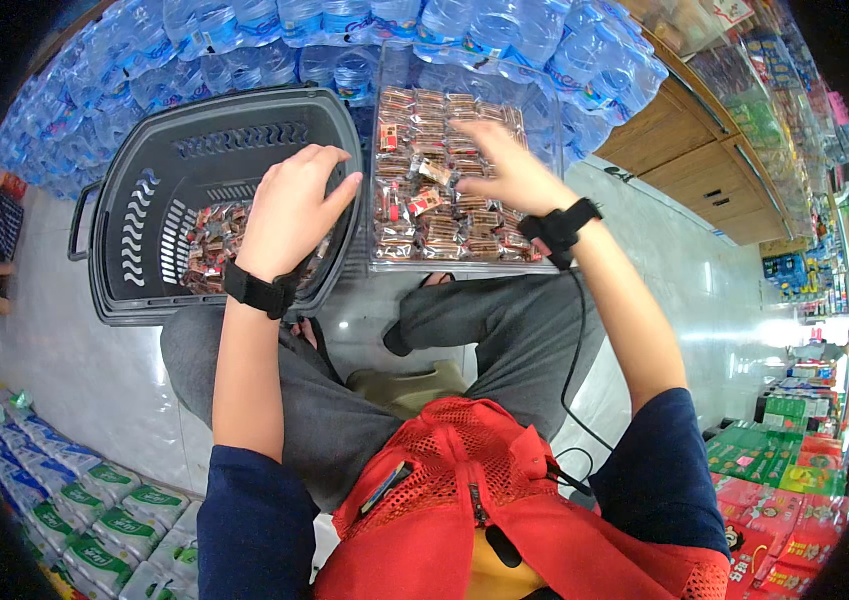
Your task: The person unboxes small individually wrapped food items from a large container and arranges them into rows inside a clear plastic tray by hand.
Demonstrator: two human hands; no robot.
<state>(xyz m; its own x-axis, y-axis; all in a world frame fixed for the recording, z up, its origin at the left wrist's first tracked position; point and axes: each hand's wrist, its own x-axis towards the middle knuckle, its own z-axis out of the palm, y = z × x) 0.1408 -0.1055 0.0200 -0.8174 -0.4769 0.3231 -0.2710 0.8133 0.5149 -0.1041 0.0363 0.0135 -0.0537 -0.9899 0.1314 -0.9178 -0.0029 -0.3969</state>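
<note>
My left hand (286,210) hovers over the right side of a dark grey plastic basket (162,169), thumb apart from the fingers and nothing visible in it. Small wrapped snack packs (213,247) lie in a pile at the bottom of the basket, partly hidden by that hand. To the right stands a clear plastic box (462,265) with rows of similar small wrapped packs (443,225). Slightly blurred, my right hand (511,169) is above these packs with thumb and fingers spread, holding nothing that I can see. Several packs with red-and-white labels lie loosely across the rows.
Shrink-wrapped water bottles (244,30) are stacked behind the basket and box. A wooden cabinet (702,157) stands at the right. Packaged goods (102,525) sit at lower left, red and green cartons (762,465) at lower right. A black cable (580,337) hangs from my right wrist.
</note>
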